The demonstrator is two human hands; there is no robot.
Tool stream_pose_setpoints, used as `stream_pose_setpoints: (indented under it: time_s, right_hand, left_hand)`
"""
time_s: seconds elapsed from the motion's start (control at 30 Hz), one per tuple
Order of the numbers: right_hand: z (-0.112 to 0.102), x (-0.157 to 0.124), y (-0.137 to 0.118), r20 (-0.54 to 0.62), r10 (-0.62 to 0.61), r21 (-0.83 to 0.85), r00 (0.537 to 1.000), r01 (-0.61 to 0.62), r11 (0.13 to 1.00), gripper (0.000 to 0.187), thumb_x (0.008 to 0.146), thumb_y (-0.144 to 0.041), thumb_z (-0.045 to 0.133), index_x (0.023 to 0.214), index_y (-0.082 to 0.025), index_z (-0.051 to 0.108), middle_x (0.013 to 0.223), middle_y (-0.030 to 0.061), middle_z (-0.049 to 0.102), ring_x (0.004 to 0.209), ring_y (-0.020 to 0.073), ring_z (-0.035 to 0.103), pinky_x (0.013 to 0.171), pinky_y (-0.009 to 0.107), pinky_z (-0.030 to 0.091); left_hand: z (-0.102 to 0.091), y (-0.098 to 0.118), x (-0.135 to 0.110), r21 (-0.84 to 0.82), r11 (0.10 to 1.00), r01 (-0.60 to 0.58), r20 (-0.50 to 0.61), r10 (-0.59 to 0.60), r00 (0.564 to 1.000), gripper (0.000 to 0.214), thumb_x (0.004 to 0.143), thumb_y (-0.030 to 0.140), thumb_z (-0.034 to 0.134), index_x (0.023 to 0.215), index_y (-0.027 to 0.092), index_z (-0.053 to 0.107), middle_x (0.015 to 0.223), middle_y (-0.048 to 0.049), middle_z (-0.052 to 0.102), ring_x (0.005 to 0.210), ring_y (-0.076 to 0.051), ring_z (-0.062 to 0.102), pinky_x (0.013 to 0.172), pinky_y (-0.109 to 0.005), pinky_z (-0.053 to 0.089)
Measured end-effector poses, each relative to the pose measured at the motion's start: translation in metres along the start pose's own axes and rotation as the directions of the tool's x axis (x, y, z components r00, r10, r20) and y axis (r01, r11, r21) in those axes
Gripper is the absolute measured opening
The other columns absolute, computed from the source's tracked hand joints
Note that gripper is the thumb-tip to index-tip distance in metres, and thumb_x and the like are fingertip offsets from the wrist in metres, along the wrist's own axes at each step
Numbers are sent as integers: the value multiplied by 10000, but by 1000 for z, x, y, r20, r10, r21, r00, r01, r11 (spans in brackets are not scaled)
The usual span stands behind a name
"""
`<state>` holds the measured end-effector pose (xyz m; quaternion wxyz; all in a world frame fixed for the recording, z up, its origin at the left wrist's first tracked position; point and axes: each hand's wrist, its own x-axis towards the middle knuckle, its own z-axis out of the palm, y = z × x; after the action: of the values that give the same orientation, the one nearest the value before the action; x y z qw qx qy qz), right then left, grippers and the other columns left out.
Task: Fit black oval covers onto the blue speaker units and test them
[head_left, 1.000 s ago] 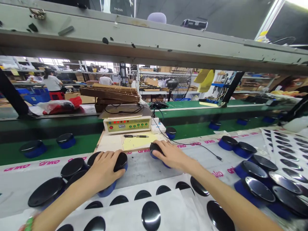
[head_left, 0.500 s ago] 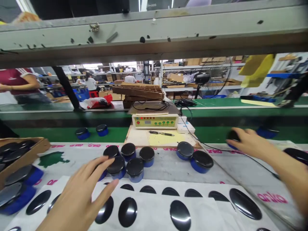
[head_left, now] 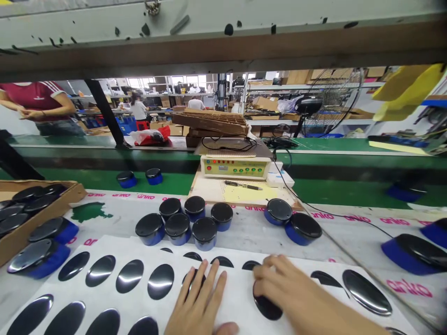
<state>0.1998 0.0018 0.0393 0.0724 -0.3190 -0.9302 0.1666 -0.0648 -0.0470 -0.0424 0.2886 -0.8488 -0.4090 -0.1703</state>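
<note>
My left hand lies spread on the white sheet, its fingers partly over a glossy black oval disc. To its right, the curled fingers of my right hand are closed at the upper edge of another black disc; the thumb is hidden. Rows of similar discs cover the sheet. Just beyond it stands a cluster of round blue pieces with black tops. Two more such pieces stand together at centre right.
A cardboard box of black-topped pieces is at left. A control unit with buttons and a pen are at the back. A cable runs rightward. A metal beam crosses overhead. A person stands at far left.
My right hand has let go of a blue black-topped piece at right and come to a disc on the sheet. My left hand has moved rightward from beside the cluster onto the sheet.
</note>
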Motion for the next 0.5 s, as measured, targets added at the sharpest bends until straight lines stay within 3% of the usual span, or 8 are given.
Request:
stream_pose_setpoints:
  time_s: [0.07, 0.17, 0.3, 0.4, 0.5]
  right_hand:
    - [17, 17, -17, 77, -82, -39, 994, 85, 996, 295, 683, -60, 493, 910, -241, 546, 990, 42, 619, 900, 243, 528, 840, 429, 449]
    - [28, 23, -11, 108, -142, -100, 984, 153, 983, 186, 679, -126, 547, 842, -210, 516, 897, 40, 594, 842, 232, 500, 794, 410, 432]
    - [18, 22, -1, 147, -251, -233, 957, 280, 931, 191, 625, -131, 584, 788, -203, 515, 832, 24, 603, 784, 221, 506, 827, 428, 415]
    - [3, 11, -2, 150, -284, -325, 947, 318, 891, 199, 664, -98, 576, 826, -215, 570, 862, 16, 657, 764, 224, 548, 815, 416, 426]
    - [-1, -21, 8, 10, -345, -363, 939, 324, 873, 251, 764, -118, 572, 971, -250, 626, 983, 13, 704, 871, 247, 599, 864, 407, 420]
  left_hand:
    - [1, 2, 4, 17, 1000, 15, -11, -15, 1000, 594, 876, 598, 445, 1282, 181, 564, 1286, -61, 620, 1122, -242, 603, 920, -324, 446]
    - [-2, 5, 10, -18, 993, 113, -23, -113, 993, 551, 895, 603, 396, 1225, 215, 604, 1260, -48, 638, 1117, -220, 604, 962, -339, 365]
    - [-6, 8, 17, -8, 993, 114, -30, -114, 993, 545, 905, 608, 357, 1194, 227, 619, 1217, -47, 663, 1078, -204, 626, 936, -347, 356]
    - [-9, 7, 18, 20, 995, 95, -6, -95, 995, 552, 907, 602, 357, 1203, 212, 610, 1229, -57, 653, 1082, -214, 628, 917, -359, 383]
    - [-19, 4, 20, 11, 1000, 19, 54, -20, 998, 565, 904, 587, 391, 1217, 164, 599, 1233, -94, 649, 1068, -248, 637, 868, -378, 441]
